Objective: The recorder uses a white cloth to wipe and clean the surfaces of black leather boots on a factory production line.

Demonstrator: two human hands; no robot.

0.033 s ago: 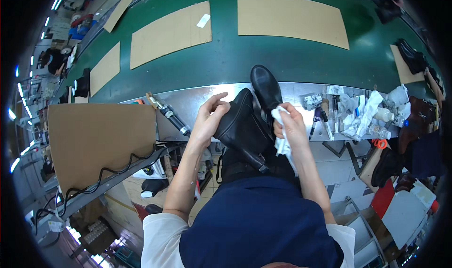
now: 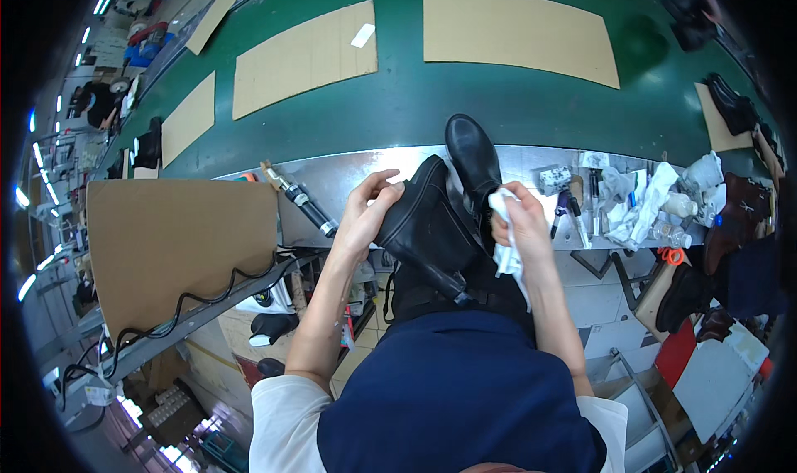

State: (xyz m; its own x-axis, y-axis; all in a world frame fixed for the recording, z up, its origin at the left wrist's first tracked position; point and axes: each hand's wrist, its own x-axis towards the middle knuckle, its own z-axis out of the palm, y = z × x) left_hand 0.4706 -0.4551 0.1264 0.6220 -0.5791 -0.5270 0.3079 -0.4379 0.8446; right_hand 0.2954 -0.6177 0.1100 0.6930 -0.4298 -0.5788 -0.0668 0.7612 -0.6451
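A black leather boot (image 2: 427, 224) lies tilted across my front at the bench edge. My left hand (image 2: 369, 215) grips its left side, thumb on the leather and fingers curled, partly hidden by the boot. Just right of it, another black boot (image 2: 471, 153) points its rounded toe away from me. My right hand (image 2: 525, 222) is closed around a crumpled white cloth (image 2: 505, 240), close beside that second boot's shaft. Whether the cloth touches the leather, I cannot tell.
A metal ledge (image 2: 332, 170) borders the green conveyor belt (image 2: 398, 107), which carries cardboard sheets (image 2: 519, 37). Left are a cylindrical tool (image 2: 300, 203) and a large cardboard panel (image 2: 178, 257). Brushes (image 2: 573, 211), rags (image 2: 656, 199) and bottles crowd the right. Another person's arm (image 2: 768, 153) shows far right.
My right hand and the cloth have shifted slightly right, away from the second boot. The cardboard sheets appear a little further right. My left hand keeps its hold on the tilted boot.
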